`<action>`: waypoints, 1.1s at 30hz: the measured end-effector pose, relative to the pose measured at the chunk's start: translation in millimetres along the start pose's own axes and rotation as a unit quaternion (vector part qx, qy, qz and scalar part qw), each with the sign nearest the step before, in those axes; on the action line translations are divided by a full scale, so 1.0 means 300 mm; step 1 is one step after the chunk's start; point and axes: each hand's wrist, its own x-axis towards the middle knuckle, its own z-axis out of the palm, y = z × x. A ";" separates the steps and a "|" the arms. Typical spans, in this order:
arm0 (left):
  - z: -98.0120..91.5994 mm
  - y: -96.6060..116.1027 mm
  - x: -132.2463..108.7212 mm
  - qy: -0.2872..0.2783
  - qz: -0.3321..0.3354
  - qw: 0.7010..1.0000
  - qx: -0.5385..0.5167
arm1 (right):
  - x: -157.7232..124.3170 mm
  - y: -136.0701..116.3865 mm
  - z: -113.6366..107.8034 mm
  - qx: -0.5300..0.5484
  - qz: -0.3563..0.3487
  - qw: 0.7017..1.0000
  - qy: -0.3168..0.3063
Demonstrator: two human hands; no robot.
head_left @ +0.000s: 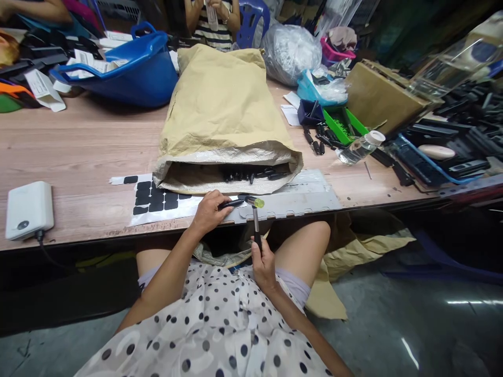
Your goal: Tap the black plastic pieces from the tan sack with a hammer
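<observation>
My left hand (211, 210) is closed around a slim black piece (231, 203) and rests at the table's front edge. In my right hand (264, 262) is a small hammer (257, 225) with a dark grip, a metal shaft and a yellowish, see-through face on its head. The hammer's head is right at the tip of the black piece; whether they touch I cannot tell. Under both lies a flat grey cardboard piece (314, 193). Left of it is a white sheet with black square stickers (157, 199). Just beyond, a large tan sack (223, 99) lies with its mouth towards me, black parts (251, 174) inside.
A white power bank (30, 210) with a cable sits at left, a blue basin (129, 68) behind it. At right are a green tray (345, 125), a water bottle (359, 147), a carton (383, 97) and piled black parts (467, 125). Another person (214, 23) sits opposite.
</observation>
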 end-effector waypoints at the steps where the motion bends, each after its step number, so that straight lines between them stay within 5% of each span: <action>1: -0.001 0.002 0.000 -0.002 -0.002 1.000 -0.001 | 0.002 -0.005 0.000 -0.001 -0.002 1.000 0.002; 21: -0.001 0.021 0.005 -0.018 -0.026 0.999 -0.007 | 0.007 -0.071 0.002 0.016 -0.026 0.999 -0.015; 27: 0.004 0.021 0.006 -0.014 -0.027 1.000 0.001 | 0.011 -0.071 0.003 0.082 0.025 0.996 -0.001; 33: 0.005 0.023 0.001 -0.019 -0.025 0.999 0.011 | 0.018 -0.067 0.014 0.232 0.135 0.963 -0.003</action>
